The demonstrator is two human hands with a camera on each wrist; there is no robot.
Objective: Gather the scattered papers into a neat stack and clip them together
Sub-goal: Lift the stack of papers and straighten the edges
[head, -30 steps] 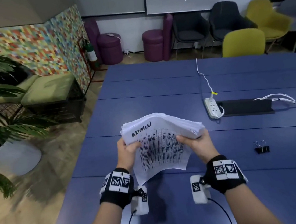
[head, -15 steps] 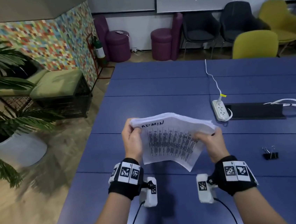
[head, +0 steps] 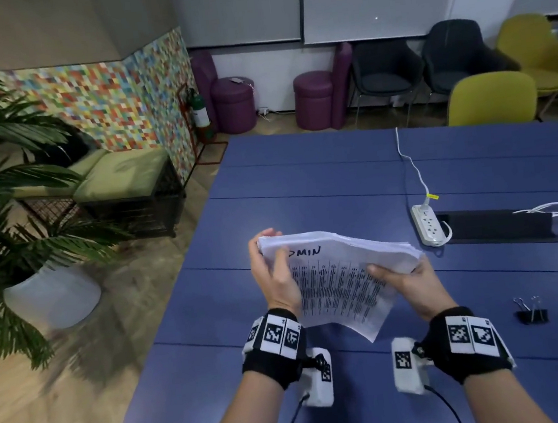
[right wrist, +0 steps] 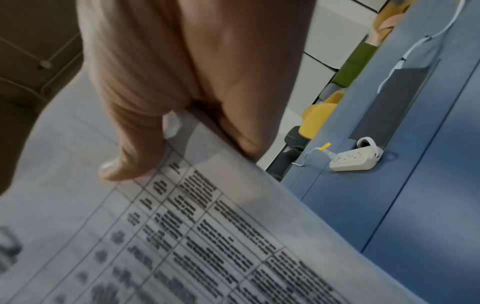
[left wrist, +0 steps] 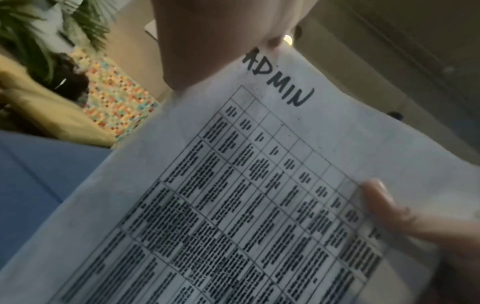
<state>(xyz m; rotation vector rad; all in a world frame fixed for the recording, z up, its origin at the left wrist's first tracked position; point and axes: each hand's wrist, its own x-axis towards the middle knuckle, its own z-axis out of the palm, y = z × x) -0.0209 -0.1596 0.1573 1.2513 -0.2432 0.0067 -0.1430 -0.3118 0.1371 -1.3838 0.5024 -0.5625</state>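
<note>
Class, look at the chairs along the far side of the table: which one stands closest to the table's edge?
The yellow-green chair pulled up to the table; the other yellow one and the dark chairs sit back by the wall.

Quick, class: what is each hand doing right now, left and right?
Left hand: grips the paper stack at its top left corner.
Right hand: grips the same stack at its right edge, thumb on top.

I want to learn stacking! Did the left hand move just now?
Yes. The left hand climbed the papers and now reaches past the table seam it sat below.
</note>
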